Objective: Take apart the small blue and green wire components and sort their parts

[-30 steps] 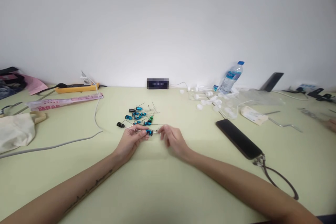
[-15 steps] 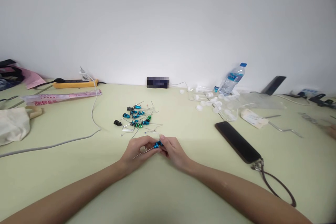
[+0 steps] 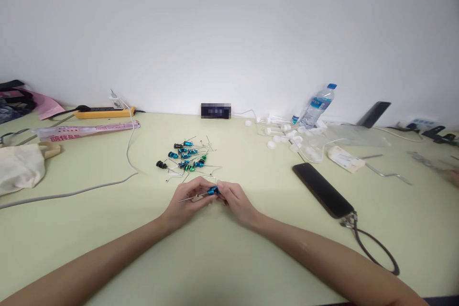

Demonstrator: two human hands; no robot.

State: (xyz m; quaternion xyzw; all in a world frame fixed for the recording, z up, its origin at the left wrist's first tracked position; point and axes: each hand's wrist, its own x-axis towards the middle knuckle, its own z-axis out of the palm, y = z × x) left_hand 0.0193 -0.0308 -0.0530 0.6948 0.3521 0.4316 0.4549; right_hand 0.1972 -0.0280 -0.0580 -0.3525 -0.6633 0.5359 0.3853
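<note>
Between my two hands is a small blue metal-handled wire tool (image 3: pixel 213 191), its thin wire sticking out to the left across my left palm. My left hand (image 3: pixel 182 204) is curled around it, with thumb and fingers closing near the blue handle. From the other side, my right hand (image 3: pixel 236 203) pinches the handle's right end, and its fingertips hide part of it. Just beyond my hands lies a loose pile of similar wire tools (image 3: pixel 190 168) with blue, green and black handles. Their thin bent wires point in several directions.
A dark phone (image 3: pixel 322 190) with a strap lies to the right. Behind it are white caps and clear tubes (image 3: pixel 274 131), plus a water bottle (image 3: pixel 318 107). A cable (image 3: pixel 86 194), a yellow power strip (image 3: pixel 103 113) and a cloth bag (image 3: pixel 21 169) are left. Another person's hand (image 3: pixel 451 177) shows far right.
The held tool has turned slightly, so its wire lies closer to level. Both hands keep hold of it, and the whole view has shifted a little.
</note>
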